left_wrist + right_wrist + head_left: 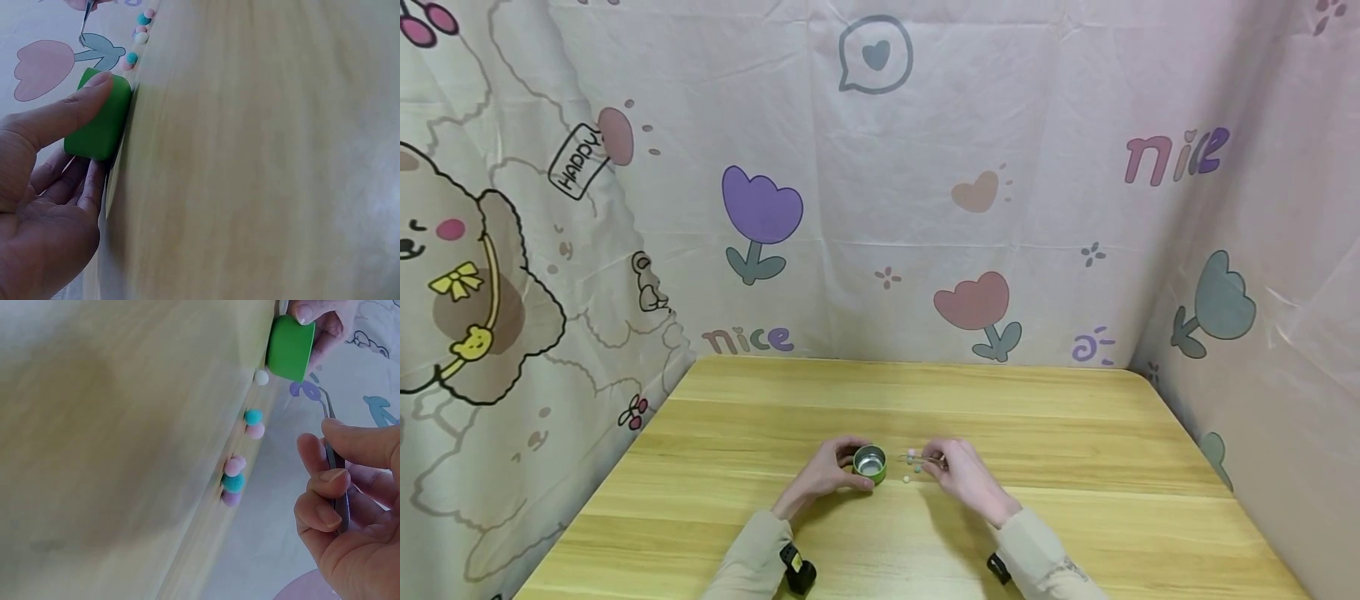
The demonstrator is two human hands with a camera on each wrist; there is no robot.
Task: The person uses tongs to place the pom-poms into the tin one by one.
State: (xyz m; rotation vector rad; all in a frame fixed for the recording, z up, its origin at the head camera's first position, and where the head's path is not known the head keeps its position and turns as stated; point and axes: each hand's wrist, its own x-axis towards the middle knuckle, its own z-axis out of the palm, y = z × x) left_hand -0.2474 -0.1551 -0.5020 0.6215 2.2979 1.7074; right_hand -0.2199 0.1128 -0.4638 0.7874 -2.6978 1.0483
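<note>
So the little pom-poms (242, 464) are sitting loose on the wooden table (1075, 433), strung out in a short row just beside the green cup (870, 463), on its right side as the person sees it. From the right wrist view a white one is lying nearest the cup, almost touching its wall, then a teal and pink pair, then a pink, teal and purple cluster further off. The row is running away from the cup toward the right hand (958, 475), so that hand is clearly the nearer one.

The right hand is pinching a pair of metal tweezers (334, 456) between thumb and forefingers, fingers curled round the shaft. The tweezers' long axis is pointing from the hand toward the cup, roughly along the line of balls, with the tips hanging over the pom-poms rather than touching any. Whether the tips are pressed together is too small to tell, but nothing is showing between them.

The left hand (827, 471) is gripping the cup from its far-left side, thumb lying on the green wall and fingers wrapping behind, holding it upright with its open mouth facing up. It's sitting mid-table, near the front edge.
</note>
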